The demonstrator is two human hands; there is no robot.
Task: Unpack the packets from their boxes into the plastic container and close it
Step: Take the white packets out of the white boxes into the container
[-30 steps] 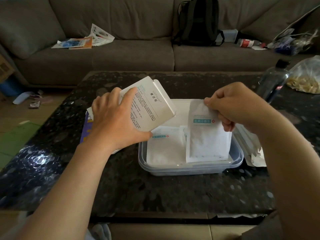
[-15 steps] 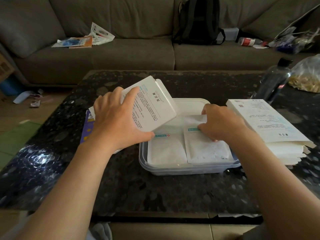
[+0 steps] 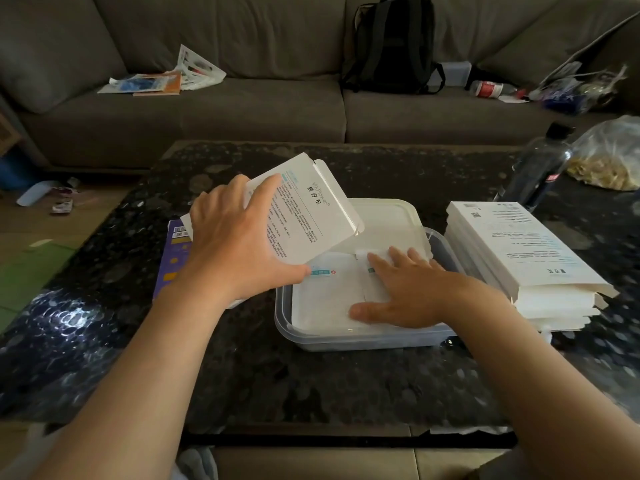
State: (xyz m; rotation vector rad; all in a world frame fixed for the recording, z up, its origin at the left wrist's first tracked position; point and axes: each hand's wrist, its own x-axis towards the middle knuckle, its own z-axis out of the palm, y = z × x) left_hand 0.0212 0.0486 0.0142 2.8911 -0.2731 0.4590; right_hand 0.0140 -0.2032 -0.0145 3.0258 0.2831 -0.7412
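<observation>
Left grip (image 3: 239, 244): clasping a white box (image 3: 311, 220), thumb beneath and fingers across the printed face, holding it tilted above the far-left corner of the plastic container (image 3: 346, 341), opened end pointing away and rightward. Right grip (image 3: 405, 289): released, lying flat with fingers spread, pressing down on the right packet (image 3: 372, 282) inside the container, just beside the left packet (image 3: 322, 292). Changing since a second ago: no longer pinching that packet upright by its top edge above the container, now laying it flat and smoothing it down. Meaning for the task, by judgement: counting one more packet as delivered and freeing the right grip for drawing the next from the held box. Whether anything is remaining inside that box cannot be told. Lid (image 3: 391, 216): lying at the far side of the container, not yet fitted. Stack of white boxes (image 3: 519, 251): waiting on the surface (image 3: 242, 375) just right of the container, suggesting much unpacking pending before closing. Purple carton (image 3: 171, 258): lying on the surface left of the container, partly hiding behind the left grip.
</observation>
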